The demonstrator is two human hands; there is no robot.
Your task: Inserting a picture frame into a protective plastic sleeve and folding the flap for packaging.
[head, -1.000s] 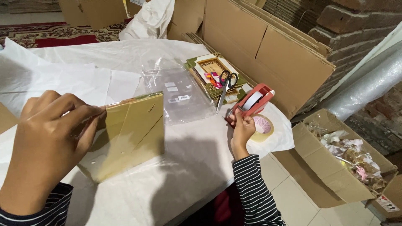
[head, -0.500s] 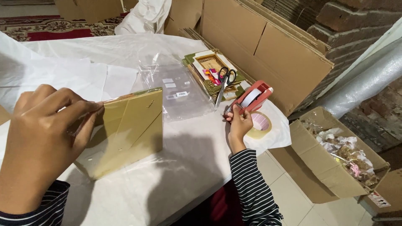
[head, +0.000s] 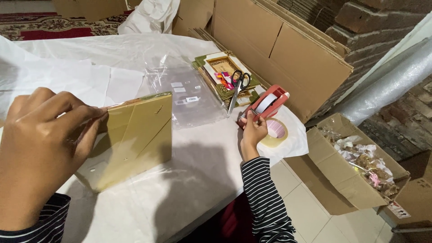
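— Left hand [head: 42, 148]?
— Large in the foreground, fingers curled, fingertips pinched narrow on the upper left corner of a flat gold-coloured square card panel wrapped in clear film [head: 130, 137]. Striped dark-and-white sleeve at the wrist.
— And the panel itself?
— Propped on its lower edge on the white plastic-covered table [head: 189, 180], tilted back, upper edge highest. Faint diagonal creases across the gold face.
— Right hand [head: 253, 131]?
— Further off, at the right edge of the table. Closed around the lower end of a red plastic tape dispenser with a white roll in it [head: 267, 105]; same striped sleeve down the forearm.
— Just beside that hand?
— A flat roll of pale beige tape [head: 275, 132], lying on a white sheet at the table edge, touching or nearly touching the knuckles; cannot tell which.
— Further out?
— Black-handled scissors [head: 237, 87] laid across a green-and-gold framed picture with small coloured bits on it [head: 222, 67]. Left of that, a clear plastic sleeve with small white labels [head: 186, 96], flat on the table between frame and gold panel.
— Beyond the table?
— Large brown flattened cardboard sheets [head: 279, 45] leaning against a brick wall. Lower right, on the tiled floor, an open brown cardboard box filled with crumpled wrapped pieces [head: 355, 171]. A silvery ribbed duct [head: 387, 85] slanting down behind it.
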